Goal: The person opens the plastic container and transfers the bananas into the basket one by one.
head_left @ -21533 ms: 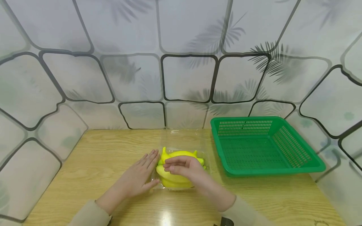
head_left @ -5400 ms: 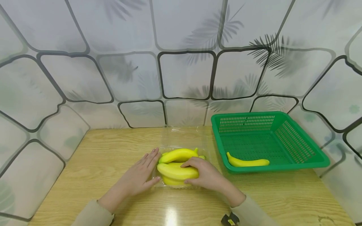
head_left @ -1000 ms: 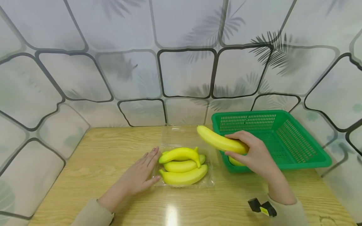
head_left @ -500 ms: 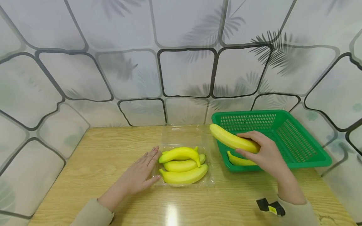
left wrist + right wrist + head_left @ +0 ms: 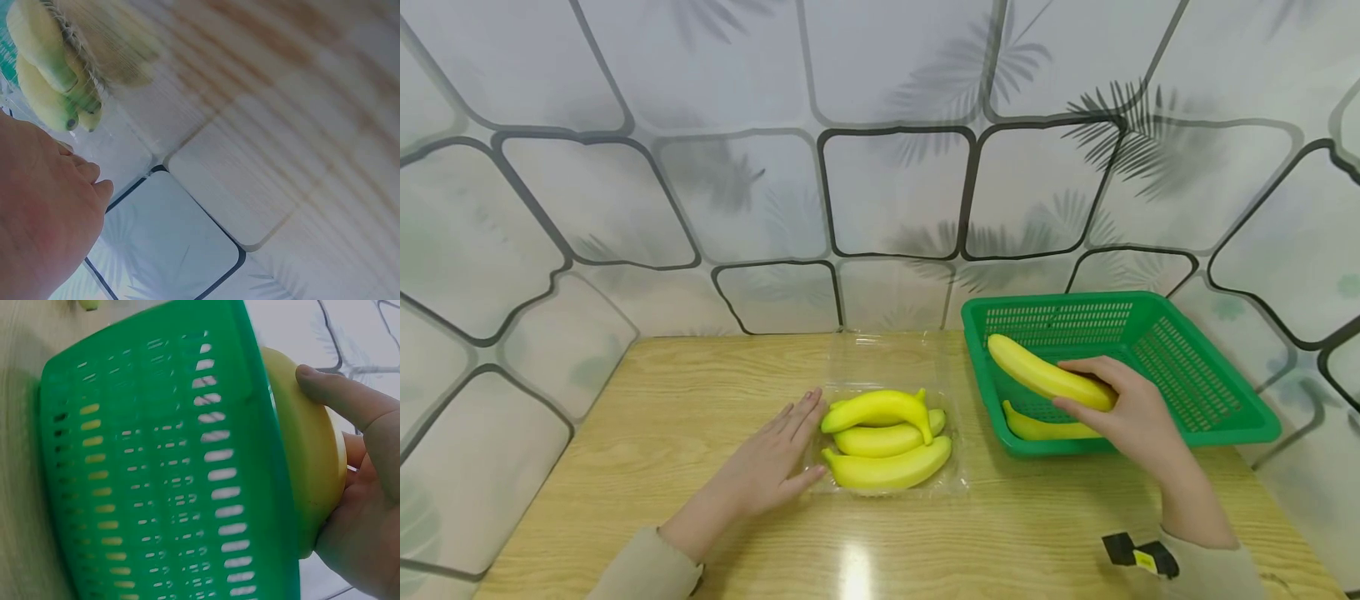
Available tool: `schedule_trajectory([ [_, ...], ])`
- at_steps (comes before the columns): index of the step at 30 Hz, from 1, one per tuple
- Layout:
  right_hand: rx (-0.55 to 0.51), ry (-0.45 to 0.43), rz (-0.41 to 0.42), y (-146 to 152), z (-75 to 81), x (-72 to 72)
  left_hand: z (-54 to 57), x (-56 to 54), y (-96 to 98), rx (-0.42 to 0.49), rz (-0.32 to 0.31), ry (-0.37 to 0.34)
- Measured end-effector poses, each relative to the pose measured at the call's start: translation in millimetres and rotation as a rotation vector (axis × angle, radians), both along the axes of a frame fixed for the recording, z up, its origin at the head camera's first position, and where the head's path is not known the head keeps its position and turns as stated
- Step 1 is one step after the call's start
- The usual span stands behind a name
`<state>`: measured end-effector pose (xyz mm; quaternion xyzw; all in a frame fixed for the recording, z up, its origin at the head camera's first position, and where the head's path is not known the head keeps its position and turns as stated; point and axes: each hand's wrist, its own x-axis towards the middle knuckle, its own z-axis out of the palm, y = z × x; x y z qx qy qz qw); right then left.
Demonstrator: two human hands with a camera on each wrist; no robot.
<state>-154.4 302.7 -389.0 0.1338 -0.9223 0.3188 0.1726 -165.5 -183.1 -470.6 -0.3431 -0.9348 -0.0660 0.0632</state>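
Note:
My right hand (image 5: 1131, 408) grips a yellow banana (image 5: 1037, 369) at its near right end, thumb on one side and fingers on the other. The held banana is tilted over the left part of the green basket (image 5: 1225, 437); in the right wrist view this banana (image 5: 312, 456) shows above the basket's rim. Another banana (image 5: 1045, 429) lies inside the basket along the front wall. My left hand (image 5: 771, 462) rests flat, fingers straight, at the left edge of a clear plastic box (image 5: 958, 483). Several bananas (image 5: 887, 468) lie in that box, partly overlapping.
The box's clear lid (image 5: 887, 360) lies folded back towards the wall. Both containers stand on a wooden table (image 5: 715, 375), with the basket to the right of the box. A patterned wall covering (image 5: 895, 200) closes off the back and both sides.
Over the last second my right hand has carried the gripped banana rightwards, from between the containers to over the basket. Earlier the basket held no banana. My left hand stays in place.

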Motion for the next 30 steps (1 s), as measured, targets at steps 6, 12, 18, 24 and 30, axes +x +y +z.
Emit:
schedule_trajectory([
  [6, 0.016, -0.036, -0.023, 7.9, -3.0, -0.5, 2.2, 1.2, 0.4, 0.000, 0.006, -0.027],
  [12, 0.026, -0.060, -0.033, 13.1, -6.8, -2.0, 1.9, 1.0, 0.7, 0.005, 0.003, -0.006],
  [18, 0.039, -0.083, -0.040, 17.8, -11.1, -3.1, 1.0, 1.6, 0.5, 0.014, -0.003, 0.004],
  [24, 0.060, -0.112, -0.049, 21.4, -13.8, -4.2, 0.7, 1.2, 0.7, 0.017, -0.007, 0.008],
  [30, 0.078, -0.169, -0.060, 25.2, -14.7, -4.1, 1.8, 1.8, 0.7, 0.011, -0.006, -0.011],
])
